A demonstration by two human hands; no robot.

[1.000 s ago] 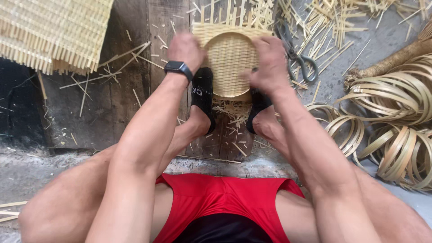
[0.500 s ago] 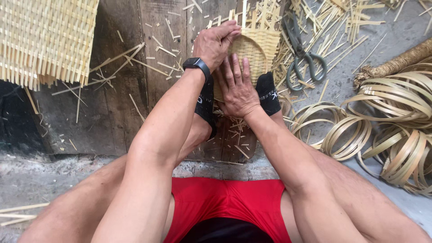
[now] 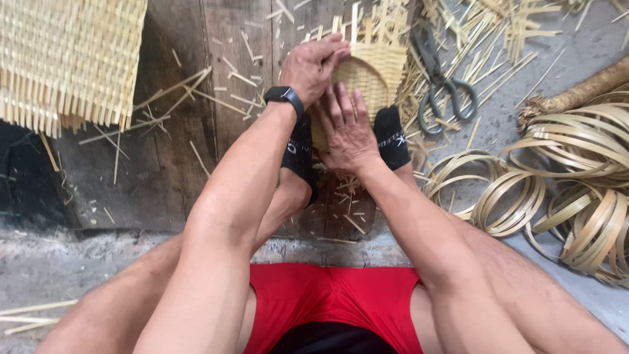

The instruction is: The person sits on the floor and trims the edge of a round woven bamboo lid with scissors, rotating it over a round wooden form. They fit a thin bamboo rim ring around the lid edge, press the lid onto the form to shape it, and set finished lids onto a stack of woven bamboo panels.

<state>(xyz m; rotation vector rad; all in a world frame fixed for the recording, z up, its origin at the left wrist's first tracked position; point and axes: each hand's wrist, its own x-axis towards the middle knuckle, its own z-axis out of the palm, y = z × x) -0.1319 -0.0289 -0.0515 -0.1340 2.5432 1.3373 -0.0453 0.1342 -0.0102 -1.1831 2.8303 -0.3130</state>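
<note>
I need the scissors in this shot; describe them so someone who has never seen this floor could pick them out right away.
Start at the small round woven bamboo basket under the person's left hand and right hand. Just to its right, on the grey floor among loose pale bamboo splints, lie the dark metal scissors, loop handles nearest the person. They are the only dark metal thing among pale bamboo.

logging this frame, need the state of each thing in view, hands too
left hand: curled over the basket's upper left edge, gripping it
right hand: flat, fingers spread, pressing on the basket
small woven basket: unfinished, loose strip ends sticking up
scissors: lying on the floor, blades closed
woven mat: lying flat, fringe untrimmed
bamboo strips: coiled in loops
</note>
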